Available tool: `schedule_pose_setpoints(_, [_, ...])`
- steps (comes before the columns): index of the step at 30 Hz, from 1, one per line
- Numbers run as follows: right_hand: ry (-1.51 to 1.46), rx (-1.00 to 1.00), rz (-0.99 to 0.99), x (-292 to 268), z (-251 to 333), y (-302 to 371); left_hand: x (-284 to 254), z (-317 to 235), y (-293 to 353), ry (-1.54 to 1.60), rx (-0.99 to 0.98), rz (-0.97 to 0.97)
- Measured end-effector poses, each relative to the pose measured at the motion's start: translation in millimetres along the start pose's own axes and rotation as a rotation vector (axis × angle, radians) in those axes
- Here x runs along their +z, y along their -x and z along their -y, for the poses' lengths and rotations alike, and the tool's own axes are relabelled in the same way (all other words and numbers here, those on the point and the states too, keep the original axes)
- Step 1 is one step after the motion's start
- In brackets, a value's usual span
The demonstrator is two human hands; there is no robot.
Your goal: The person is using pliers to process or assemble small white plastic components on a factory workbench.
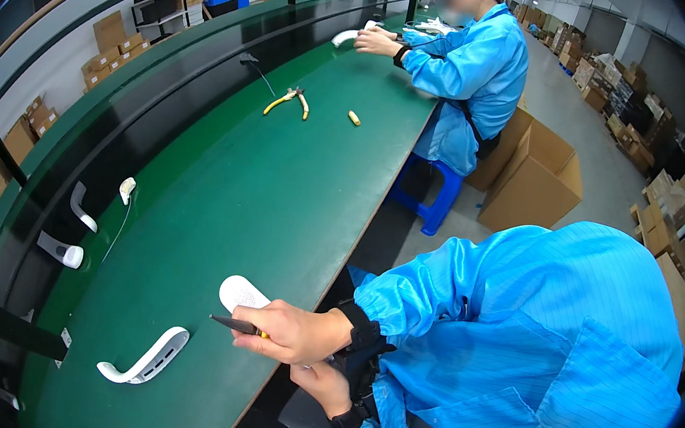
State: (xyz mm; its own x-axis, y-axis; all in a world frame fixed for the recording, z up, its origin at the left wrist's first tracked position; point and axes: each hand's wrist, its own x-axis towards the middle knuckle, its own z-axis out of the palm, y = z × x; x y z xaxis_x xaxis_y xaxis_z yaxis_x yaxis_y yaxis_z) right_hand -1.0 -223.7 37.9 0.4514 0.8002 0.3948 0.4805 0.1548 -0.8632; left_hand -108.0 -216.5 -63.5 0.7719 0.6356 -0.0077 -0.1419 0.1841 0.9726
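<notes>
At the near edge of the green workbench (262, 179), the left hand (295, 333) grips a dark-tipped tool (233, 324) over a white oval part (242, 293). The right hand (329, 387) sits below the edge. A white curved piece (147, 358) lies near the near-left corner, yellow-handled pliers (289, 100) farther along.

Even, bright overhead light is filling the hall, and a pale strip of glare is showing at the upper left corner of the frame. The long green workbench (278, 190) is giving off a soft sheen along its far end, with only faint shadows lying under the small objects on it. Straight edges are bending strongly toward the rim, where a black vignette is closing in. The middle is staying sharp; the distant cardboard stacks are looking soft.
</notes>
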Motion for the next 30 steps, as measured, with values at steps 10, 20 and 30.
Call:
schedule_pose_setpoints(10, [-0.024,-0.118,0.211,2.9,-8.8,-3.7,-8.9,2.0,-1.8,-0.092,0.072,0.105])
schedule_pose_setpoints(20, [0.063,-0.001,0.054,-73.4,-4.0,-13.3,16.8,-38.3,10.6,0.209,-0.060,-0.020])
schedule_pose_setpoints(30, [-0.091,0.328,0.131,-84.9,-26.9,-5.2,15.5,-75.1,-39.4,-0.106,0.011,0.075])
